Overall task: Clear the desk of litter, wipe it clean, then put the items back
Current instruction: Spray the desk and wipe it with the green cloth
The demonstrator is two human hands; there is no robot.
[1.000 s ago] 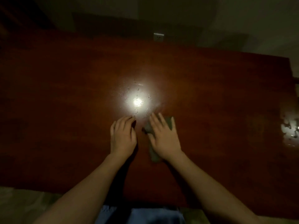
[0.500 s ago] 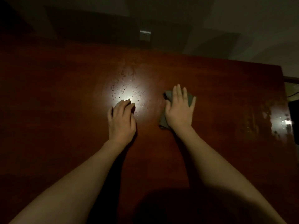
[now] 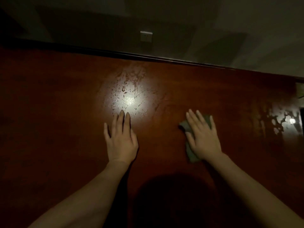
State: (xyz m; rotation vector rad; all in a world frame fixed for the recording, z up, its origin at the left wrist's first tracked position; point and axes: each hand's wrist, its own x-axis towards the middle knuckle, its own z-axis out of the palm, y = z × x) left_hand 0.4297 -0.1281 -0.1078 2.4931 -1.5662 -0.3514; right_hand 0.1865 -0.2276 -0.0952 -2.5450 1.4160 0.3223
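Right grip: the right hand point(image 3: 203, 140) lies flat with fingers spread, palm pressing down on a grey-green cloth point(image 3: 190, 152); it pins the cloth rather than clenching it.
Left grip: the left hand point(image 3: 120, 142) is released and holds nothing, resting palm-down on the tabletop point(image 3: 49, 120) with fingers stretched forward and close together.
Cloth: it sits under the right hand on the right-of-centre part of the tabletop; a crumpled corner shows just left of the fingers, another edge shows beyond the fingertips, and a strip trails out beside the wrist.
Tabletop: dark reddish-brown, glossy wood, filling most of the view; its far edge runs slantwise against the wall point(image 3: 246, 22).
Wet marks: a bright glare point(image 3: 130, 99) just beyond the left fingertips shows droplets and streaks on the surface; a second streaked, shiny patch point(image 3: 283, 120) lies near the right edge.
Hands apart: the two hands are well apart, with bare wood between them.
Wall: a pale socket plate point(image 3: 146, 36) sits above the far edge.
Shadow: a dark rounded shadow point(image 3: 174, 195) falls between the forearms.
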